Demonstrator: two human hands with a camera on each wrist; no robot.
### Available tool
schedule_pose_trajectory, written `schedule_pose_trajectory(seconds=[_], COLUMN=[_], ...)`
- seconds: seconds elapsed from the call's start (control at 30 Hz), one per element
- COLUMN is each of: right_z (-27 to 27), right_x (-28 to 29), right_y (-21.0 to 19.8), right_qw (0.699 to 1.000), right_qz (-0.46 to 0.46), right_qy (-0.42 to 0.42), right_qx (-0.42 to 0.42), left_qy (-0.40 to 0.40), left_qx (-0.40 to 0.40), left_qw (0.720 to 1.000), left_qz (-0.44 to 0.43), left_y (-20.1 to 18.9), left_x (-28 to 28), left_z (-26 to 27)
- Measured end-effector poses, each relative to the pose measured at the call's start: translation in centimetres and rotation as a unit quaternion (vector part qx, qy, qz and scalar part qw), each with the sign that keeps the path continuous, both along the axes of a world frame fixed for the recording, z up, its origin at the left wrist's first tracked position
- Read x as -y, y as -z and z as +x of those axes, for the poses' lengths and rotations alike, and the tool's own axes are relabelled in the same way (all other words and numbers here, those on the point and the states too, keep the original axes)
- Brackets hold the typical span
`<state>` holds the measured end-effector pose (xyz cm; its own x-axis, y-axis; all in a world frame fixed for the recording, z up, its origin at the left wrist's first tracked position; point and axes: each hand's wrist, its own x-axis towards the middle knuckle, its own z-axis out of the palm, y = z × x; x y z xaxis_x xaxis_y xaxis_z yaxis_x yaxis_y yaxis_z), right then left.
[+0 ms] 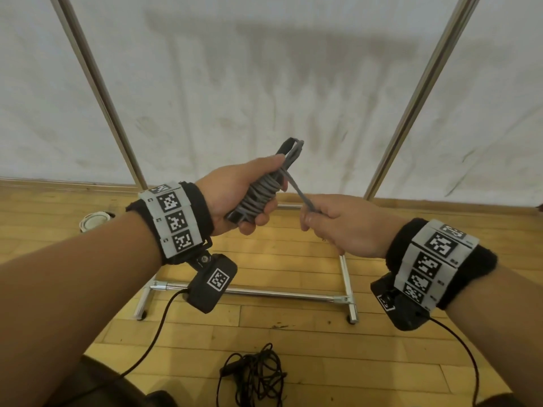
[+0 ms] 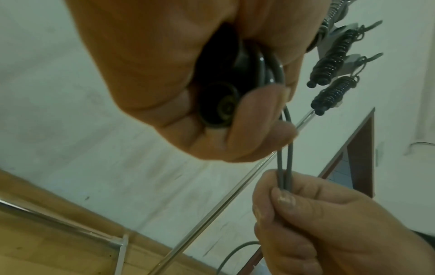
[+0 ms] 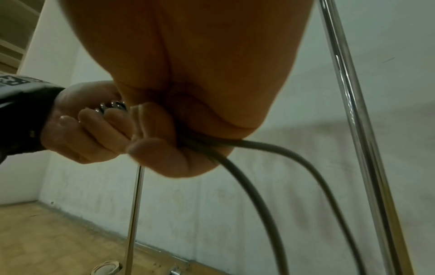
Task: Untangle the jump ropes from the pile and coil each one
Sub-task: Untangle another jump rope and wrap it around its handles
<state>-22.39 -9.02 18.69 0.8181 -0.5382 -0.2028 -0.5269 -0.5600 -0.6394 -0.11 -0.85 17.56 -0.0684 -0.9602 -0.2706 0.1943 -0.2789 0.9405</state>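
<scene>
The left hand [image 1: 235, 195] is curled tight around the grey jump rope [image 1: 258, 195], whose cord is wound in many turns around its handles into a bundle held in the air near the centre of the head view, tilted toward 1 o'clock. At 4 o'clock from that bundle, the right hand [image 1: 338, 224] pinches 2 taut strands of the same cord between thumb and fingers [image 2: 286, 199], with slack looping out below the fist. A black jump rope [image 1: 252, 374] lies tangled on the wooden floor [image 1: 293, 342] at 6 o'clock, near a metal rack [image 1: 264, 293].
</scene>
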Motion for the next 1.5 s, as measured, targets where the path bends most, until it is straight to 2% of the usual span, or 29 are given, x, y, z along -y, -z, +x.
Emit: schedule_pose_trajectory(seconds=[0.17, 0.23, 0.3, 0.37, 0.4, 0.43, 0.5, 0.53, 0.57, 0.6, 0.63, 0.7, 0.77, 0.83, 0.93, 1.03, 1.1, 1.17, 1.23, 1.3, 1.4, 1.47, 1.5], right_z=[-0.1, -0.1, -0.2, -0.2, -0.1, 0.1, 0.6, 1.0, 1.3, 1.6, 1.8, 1.9, 1.9, 1.8, 1.4, 1.0, 0.9, 0.7, 0.4, 0.3, 0.9, 1.6, 1.9], right_x=[0.6, 1.0, 1.4, 1.8, 1.9, 1.9, 1.6, 1.3, 0.9, 0.4, 0.0, -0.7, -0.8, -0.7, -0.5, -0.2, 0.3, 1.1, 1.8, 2.1, 2.1, 1.8, 1.6], right_y=[1.3, 1.9, 2.3, 2.5, 2.5, 2.3, 1.7, 1.4, 1.1, 0.9, 0.7, 0.4, 0.3, 0.5, 1.4, 2.2, 2.6, 3.0, 3.3, 3.5, 3.5, 3.0, 2.7], right_qw=[0.993, 0.992, 0.992, 0.989, 0.986, 0.982, 0.979, 0.976, 0.972, 0.967, 0.965, 0.969, 0.978, 0.986, 0.994, 0.998, 0.997, 0.997, 0.995, 0.988, 0.973, 0.96, 0.956], right_qz=[0.025, 0.031, 0.034, -0.002, -0.046, -0.087, -0.131, -0.155, -0.181, -0.205, -0.22, -0.22, -0.193, -0.155, -0.085, 0.006, 0.017, 0.002, -0.018, -0.059, -0.127, -0.185, -0.207], right_qy=[-0.063, -0.06, -0.05, -0.054, -0.06, -0.062, -0.063, -0.072, -0.084, -0.094, -0.099, -0.087, -0.063, -0.053, -0.056, -0.056, -0.055, -0.047, -0.043, -0.061, -0.071, -0.084, -0.089], right_qx=[-0.092, -0.107, -0.112, -0.135, -0.149, -0.155, -0.141, -0.133, -0.127, -0.119, -0.105, -0.07, -0.041, -0.03, -0.031, -0.031, -0.044, -0.066, -0.091, -0.131, -0.181, -0.192, -0.19], left_qy=[0.053, 0.09, 0.151, 0.227, 0.261, 0.287, 0.297, 0.282, 0.26, 0.231, 0.197, 0.115, 0.027, -0.023, -0.002, 0.062, 0.082, 0.099, 0.163, 0.243, 0.319, 0.318, 0.302], left_qx=[0.024, 0.082, 0.172, 0.284, 0.352, 0.434, 0.593, 0.637, 0.654, 0.65, 0.629, 0.547, 0.414, 0.264, 0.096, -0.005, -0.012, 0.048, 0.164, 0.278, 0.445, 0.562, 0.604], left_qw=[0.998, 0.992, 0.972, 0.931, 0.899, 0.853, 0.746, 0.714, 0.706, 0.719, 0.746, 0.824, 0.907, 0.963, 0.995, 0.998, 0.996, 0.993, 0.972, 0.929, 0.833, 0.759, 0.733], left_qz=[-0.025, -0.041, -0.043, -0.009, 0.018, 0.042, 0.068, 0.072, 0.078, 0.087, 0.095, 0.093, 0.07, 0.043, 0.004, -0.014, -0.023, -0.037, -0.034, 0.009, 0.076, 0.084, 0.082], left_y=[-0.3, -0.3, -0.5, -0.4, -0.1, 0.4, 1.5, 2.1, 2.6, 2.9, 3.1, 3.1, 2.9, 2.4, 2.2, 1.7, 1.1, 0.6, 0.5, 0.8, 2.1, 3.0, 3.4], left_x=[-0.5, -0.9, -1.3, -1.6, -1.7, -1.8, -1.7, -1.5, -1.3, -0.9, -0.5, 0.3, 0.7, 0.5, -0.2, -0.3, -0.2, -0.2, -0.6, -1.0, -1.4, -1.3, -1.1], left_z=[-1.1, -1.7, -2.3, -3.1, -3.7, -4.3, -5.4, -5.7, -5.7, -5.3, -4.7, -3.0, -1.3, -0.1, 0.5, 0.0, -0.4, -0.9, -1.5, -2.5, -4.8, -5.7, -5.9])
